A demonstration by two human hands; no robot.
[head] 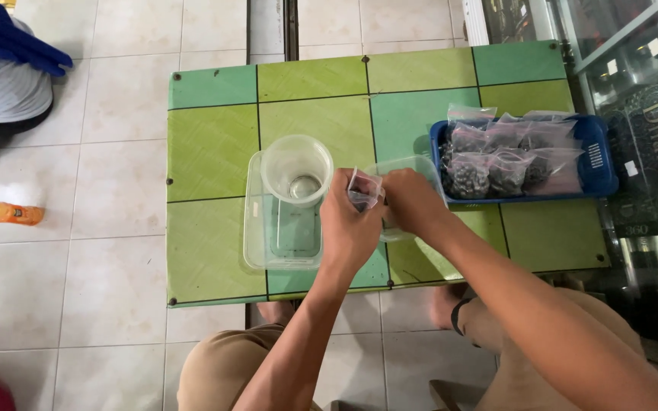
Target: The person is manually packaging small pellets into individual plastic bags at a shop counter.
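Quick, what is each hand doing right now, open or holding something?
Left hand: closed on the small clear plastic bag.
Right hand: closed, pinching the same bag at its top edge.

Single view, worn on the head, looking almost straight down from above the seated knees onto the green-tiled worktop [215, 152]. Close enough to fill mid-frame with forearms and both hands; wide enough to take in the tiled floor [100, 251] at left and a glass cabinet [641, 68] at right.
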